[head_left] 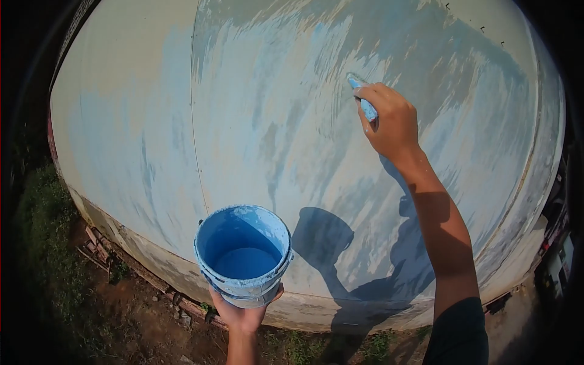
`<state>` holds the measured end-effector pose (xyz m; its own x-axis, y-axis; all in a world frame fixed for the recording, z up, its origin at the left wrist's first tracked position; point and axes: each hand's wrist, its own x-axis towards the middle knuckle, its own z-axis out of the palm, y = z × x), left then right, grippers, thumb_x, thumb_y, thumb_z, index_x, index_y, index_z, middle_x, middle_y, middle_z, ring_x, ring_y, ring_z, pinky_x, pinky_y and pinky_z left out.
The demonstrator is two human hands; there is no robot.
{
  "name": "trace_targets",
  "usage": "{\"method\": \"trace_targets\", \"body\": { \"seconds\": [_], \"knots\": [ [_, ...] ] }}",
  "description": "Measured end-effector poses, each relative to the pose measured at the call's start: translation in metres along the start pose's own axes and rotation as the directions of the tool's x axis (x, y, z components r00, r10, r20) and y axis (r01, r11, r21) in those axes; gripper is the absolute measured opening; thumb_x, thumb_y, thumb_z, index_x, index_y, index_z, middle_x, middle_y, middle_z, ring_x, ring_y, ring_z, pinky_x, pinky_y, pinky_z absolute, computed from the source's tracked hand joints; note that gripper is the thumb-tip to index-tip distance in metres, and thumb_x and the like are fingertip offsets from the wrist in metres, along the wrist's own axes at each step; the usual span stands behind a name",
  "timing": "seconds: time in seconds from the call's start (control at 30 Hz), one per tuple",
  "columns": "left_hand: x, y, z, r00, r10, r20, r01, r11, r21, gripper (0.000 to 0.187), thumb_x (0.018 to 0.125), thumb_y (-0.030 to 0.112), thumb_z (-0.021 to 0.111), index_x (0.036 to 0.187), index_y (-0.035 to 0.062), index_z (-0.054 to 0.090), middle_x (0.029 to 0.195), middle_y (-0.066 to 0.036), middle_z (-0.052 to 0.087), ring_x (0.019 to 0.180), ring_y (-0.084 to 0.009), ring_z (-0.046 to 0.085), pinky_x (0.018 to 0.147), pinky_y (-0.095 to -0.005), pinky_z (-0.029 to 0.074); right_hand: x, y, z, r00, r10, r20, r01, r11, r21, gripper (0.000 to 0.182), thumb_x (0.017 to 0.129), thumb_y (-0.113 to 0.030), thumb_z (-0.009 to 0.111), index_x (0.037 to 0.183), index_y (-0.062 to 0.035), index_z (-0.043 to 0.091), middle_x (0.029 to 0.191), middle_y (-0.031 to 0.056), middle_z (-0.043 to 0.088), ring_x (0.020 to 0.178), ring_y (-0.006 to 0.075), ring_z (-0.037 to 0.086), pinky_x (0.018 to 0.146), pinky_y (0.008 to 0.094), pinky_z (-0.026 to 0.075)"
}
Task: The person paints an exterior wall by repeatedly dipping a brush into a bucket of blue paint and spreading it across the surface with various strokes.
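Observation:
My right hand (392,118) is closed around the handle of a paintbrush (368,110), which is smeared with light blue paint. Its bristle end meets the wall (243,121), which carries streaky blue and grey-green strokes over a cream surface. Low in the view, my left hand (246,313) supports a paint bucket (250,291) from underneath, fingers curled about its base. The bucket is upright and tilted a little toward me, so blue paint (246,263) shows at its bottom. Blue drips coat its rim and outside.
A thin vertical seam (193,121) runs down the wall on the left. Shadows of the bucket and my body (395,267) fall on the wall. Below lie bare soil (140,310), weeds (304,347), grass (48,213) and a row of bricks or wood (146,277) along the wall's foot.

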<state>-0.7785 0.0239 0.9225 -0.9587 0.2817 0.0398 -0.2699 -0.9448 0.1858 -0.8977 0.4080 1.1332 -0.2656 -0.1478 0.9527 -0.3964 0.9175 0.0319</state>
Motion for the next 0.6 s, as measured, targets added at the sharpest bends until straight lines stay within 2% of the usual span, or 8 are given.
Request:
{"method": "trace_targets", "body": {
  "seconds": [0.07, 0.2, 0.27, 0.33, 0.37, 0.43, 0.57, 0.6],
  "knots": [
    [0.005, -0.002, -0.005, 1.000, 0.014, -0.026, -0.013, 0.999, 0.039, 0.087, 0.100, 0.074, 0.046, 0.166, 0.0195, 0.033, 0.170, -0.015, 0.034, 0.145, -0.0414, 0.042, 0.098, -0.0763, 0.037, -0.014, -0.003, 0.011, 0.999, -0.038, 0.013, 0.039, 0.983, -0.180, 0.029, 0.084, -0.005, 0.081, 0.113, -0.0085, 0.076, 0.116, 0.0119, 0.077, 0.103, 0.0331, 0.075, 0.076, 0.0435, 0.062],
    [0.012, 0.001, -0.020, 1.000, -0.017, 0.011, 0.018, 0.996, -0.091, 0.084, 0.102, 0.071, 0.046, 0.166, 0.0180, 0.034, 0.169, -0.015, 0.036, 0.144, -0.0435, 0.044, 0.100, -0.0780, 0.038, -0.076, -0.014, 0.070, 0.985, -0.168, 0.030, 0.170, 0.979, -0.115, 0.031, 0.082, -0.004, 0.080, 0.113, -0.0076, 0.076, 0.119, 0.0132, 0.077, 0.105, 0.0327, 0.075, 0.075, 0.0425, 0.062],
    [0.015, 0.007, -0.023, 0.999, -0.013, 0.052, 0.006, 0.993, 0.122, 0.081, 0.104, 0.068, 0.045, 0.165, 0.0150, 0.036, 0.168, -0.016, 0.038, 0.145, -0.0457, 0.046, 0.108, -0.0807, 0.038, -0.092, -0.041, 0.071, 0.979, -0.181, 0.093, 0.184, 0.982, -0.032, 0.032, 0.083, -0.003, 0.080, 0.114, -0.0063, 0.076, 0.118, 0.0151, 0.077, 0.103, 0.0330, 0.075, 0.074, 0.0420, 0.062],
    [0.019, 0.014, -0.029, 0.999, 0.018, 0.027, -0.022, 0.990, 0.140, 0.077, 0.106, 0.064, 0.046, 0.162, 0.0126, 0.042, 0.166, -0.016, 0.044, 0.146, -0.0427, 0.048, 0.119, -0.0726, 0.037, -0.093, -0.067, 0.065, 0.894, 0.018, 0.447, -0.194, 0.915, 0.353, 0.026, 0.085, -0.002, 0.081, 0.110, -0.0008, 0.076, 0.107, 0.0187, 0.078, 0.091, 0.0347, 0.076, 0.080, 0.0377, 0.061],
    [0.021, 0.016, -0.033, 0.999, 0.033, 0.012, -0.034, 0.990, 0.139, 0.076, 0.106, 0.064, 0.046, 0.161, 0.0122, 0.044, 0.165, -0.015, 0.045, 0.146, -0.0413, 0.049, 0.120, -0.0697, 0.038, -0.094, -0.072, 0.063, 0.893, 0.010, 0.450, -0.194, 0.911, 0.364, 0.026, 0.085, -0.002, 0.081, 0.110, -0.0008, 0.076, 0.107, 0.0187, 0.078, 0.091, 0.0347, 0.076, 0.080, 0.0377, 0.061],
    [0.023, 0.017, -0.040, 0.998, 0.066, -0.024, -0.062, 0.988, 0.139, 0.074, 0.106, 0.063, 0.047, 0.159, 0.0114, 0.047, 0.163, -0.014, 0.047, 0.146, -0.0384, 0.049, 0.121, -0.0640, 0.039, -0.092, -0.078, 0.057, 0.846, 0.144, 0.513, -0.470, 0.656, 0.590, 0.021, 0.092, -0.007, 0.079, 0.111, 0.0015, 0.076, 0.099, 0.0169, 0.079, 0.082, 0.0262, 0.076, 0.076, 0.0342, 0.059],
    [0.026, 0.014, -0.041, 0.987, 0.135, -0.085, -0.121, 0.981, 0.150, 0.071, 0.107, 0.062, 0.048, 0.155, 0.0103, 0.052, 0.161, -0.013, 0.051, 0.145, -0.0342, 0.051, 0.123, -0.0555, 0.040, -0.084, -0.090, 0.034, 0.866, 0.282, 0.412, -0.499, 0.517, 0.695, 0.016, 0.094, -0.007, 0.076, 0.107, 0.0032, 0.077, 0.100, 0.0152, 0.080, 0.084, 0.0190, 0.074, 0.074, 0.0316, 0.057],
    [0.026, 0.012, -0.039, 0.987, 0.141, -0.073, -0.130, 0.982, 0.138, 0.071, 0.107, 0.061, 0.048, 0.156, 0.0098, 0.052, 0.161, -0.013, 0.051, 0.145, -0.0343, 0.051, 0.123, -0.0554, 0.040, -0.083, -0.096, 0.027, 0.852, 0.354, 0.385, -0.503, 0.356, 0.787, 0.015, 0.093, -0.004, 0.075, 0.105, 0.0047, 0.077, 0.100, 0.0153, 0.079, 0.085, 0.0185, 0.073, 0.073, 0.0314, 0.057]
  ]
}}
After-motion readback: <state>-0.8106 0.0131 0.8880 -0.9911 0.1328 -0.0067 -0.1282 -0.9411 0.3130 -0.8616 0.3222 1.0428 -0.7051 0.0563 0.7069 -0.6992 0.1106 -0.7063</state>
